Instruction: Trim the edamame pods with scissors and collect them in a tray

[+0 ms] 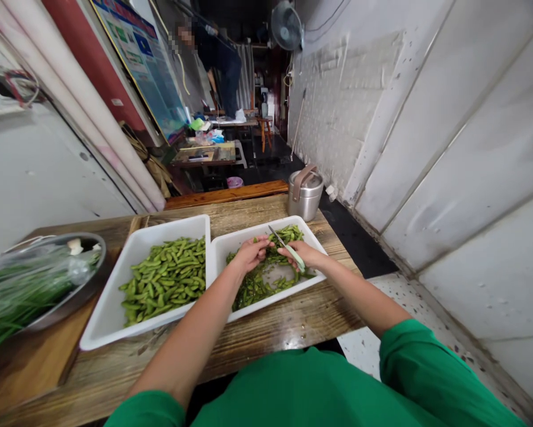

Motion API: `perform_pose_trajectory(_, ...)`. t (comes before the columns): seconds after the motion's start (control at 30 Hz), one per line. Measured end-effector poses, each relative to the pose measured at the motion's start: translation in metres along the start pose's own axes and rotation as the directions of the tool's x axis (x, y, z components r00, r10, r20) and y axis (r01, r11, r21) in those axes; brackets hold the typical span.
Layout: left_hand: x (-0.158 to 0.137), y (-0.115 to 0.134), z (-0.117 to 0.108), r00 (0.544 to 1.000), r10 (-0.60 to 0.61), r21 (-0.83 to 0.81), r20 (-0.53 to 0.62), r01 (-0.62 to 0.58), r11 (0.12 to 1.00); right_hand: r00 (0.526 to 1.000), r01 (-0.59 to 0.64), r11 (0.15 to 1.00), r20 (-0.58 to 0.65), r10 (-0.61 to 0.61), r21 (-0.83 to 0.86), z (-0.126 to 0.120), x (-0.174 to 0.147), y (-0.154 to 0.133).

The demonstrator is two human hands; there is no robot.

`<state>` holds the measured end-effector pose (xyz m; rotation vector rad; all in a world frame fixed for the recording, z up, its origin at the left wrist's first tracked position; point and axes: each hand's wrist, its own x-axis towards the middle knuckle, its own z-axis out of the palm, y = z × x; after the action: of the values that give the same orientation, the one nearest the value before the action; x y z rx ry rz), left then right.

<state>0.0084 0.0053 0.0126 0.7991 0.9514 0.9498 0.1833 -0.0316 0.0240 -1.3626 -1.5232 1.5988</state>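
Over my feed I see the right hand (307, 256) closed around the pale green handle of a cutting tool (295, 257), its dark blade slanting up and away over the white tray (266, 301). I can't tell whether it is a knife or scissors. The left hand (248, 256) hovers over the same tray, just beside the blade, its thumb and fingers drawn toward each other. Something green shows at those fingertips, but I can't make out whether they pinch it. The green pods (254, 289) lie below both hands, ringing a bare patch of the tray's floor; the forearm and hands hide some of them.

Just left of the white tray, a second white bin (108, 309) carries a broad heap of pods (168, 279), with the left forearm covering its near right corner. Farther left of the tray, a metal bowl (83, 299) holds long green stalks (30, 293) under clear plastic, cut off by my view's edge. Just beyond the tray's far right corner stands a lidded metal canister (302, 206); its contents are hidden. Well beyond the tray, a person (226, 65) in dark clothes is hard to make out.
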Motion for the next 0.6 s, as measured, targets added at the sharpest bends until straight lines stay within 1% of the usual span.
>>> perform_pose_trajectory(0.1,-0.0021,0.0023,-0.0016,0.999,0.010,0.002,-0.052,-0.010,1.000,0.998,-0.018,0.999,0.060,0.016,0.030,0.0005,-0.0010,0.0007)
perform_pose_trajectory(0.23,-0.0033,0.0029,-0.0029,0.998,0.036,0.020,-0.056,-0.035,0.999,0.997,0.000,0.999,0.083,-0.003,0.033,0.0016,-0.0029,-0.0008)
perform_pose_trajectory(0.37,-0.0028,0.0012,-0.0032,0.991,0.064,0.049,-0.119,-0.058,0.997,0.994,0.022,0.999,0.109,-0.025,0.028,0.0032,-0.0056,-0.0039)
perform_pose_trajectory(0.5,-0.0029,-0.0004,-0.0017,0.992,0.074,0.059,-0.102,-0.068,0.996,0.994,0.003,1.000,0.110,-0.003,0.008,0.0055,-0.0081,-0.0066)
perform_pose_trajectory(0.6,-0.0034,0.0001,-0.0002,0.995,0.042,0.038,-0.089,-0.039,0.999,0.995,-0.007,1.000,0.095,0.007,-0.003,0.0068,-0.0087,-0.0068)
